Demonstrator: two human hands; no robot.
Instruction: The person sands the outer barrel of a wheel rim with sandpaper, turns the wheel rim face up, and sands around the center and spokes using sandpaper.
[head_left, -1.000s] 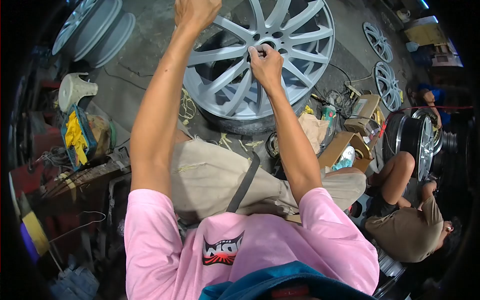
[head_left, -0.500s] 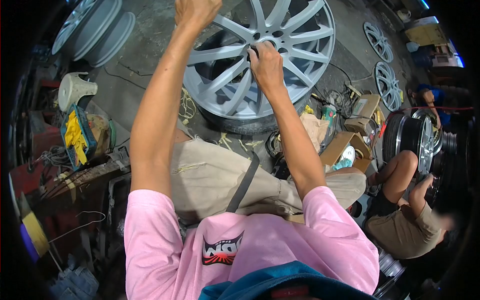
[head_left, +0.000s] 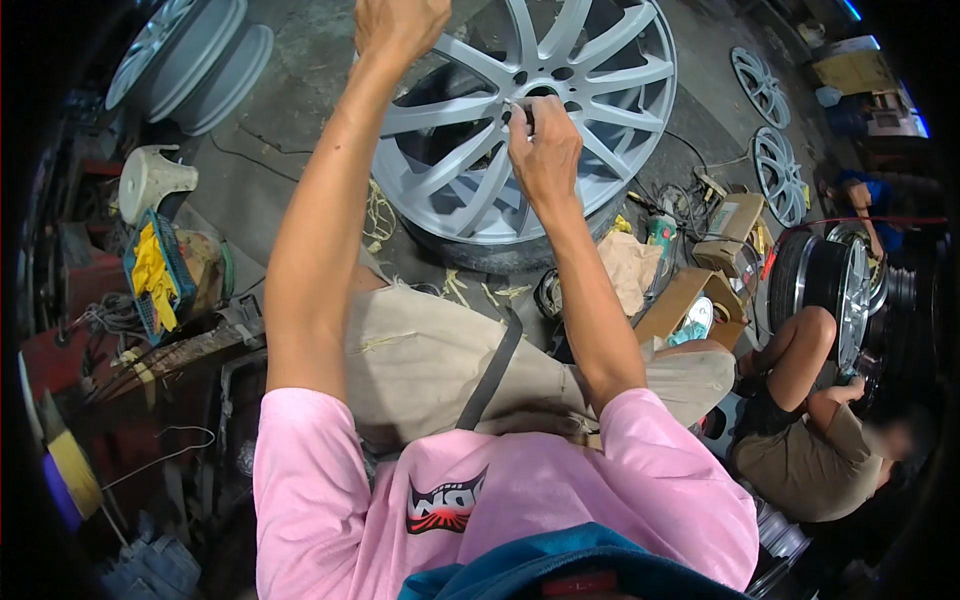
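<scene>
A grey multi-spoke wheel rim (head_left: 455,178) lies face up on a black tyre (head_left: 480,258) in front of me. My right hand (head_left: 545,150) is at its hub, with thumb and fingers curled together beside a bolt hole. Something small and dark may be between the fingertips, but I cannot make it out. My left hand (head_left: 402,28) is at the top edge of the view, over the upper left side of the rim. Its fingers are cut off by the frame, so their grip cannot be told.
Right of the rim are a green power tool (head_left: 661,232), cables, brown paper (head_left: 628,270) and an open cardboard box (head_left: 672,305). A seated person (head_left: 805,455) is at the right by more wheels. On the left stand a white stool (head_left: 157,183) and a blue basket (head_left: 150,285) with yellow cloth.
The view has shifted slightly, so most things sit a little farther right and lower. My right hand's fingers have moved a little at the hub. My left hand stays near the top edge.
</scene>
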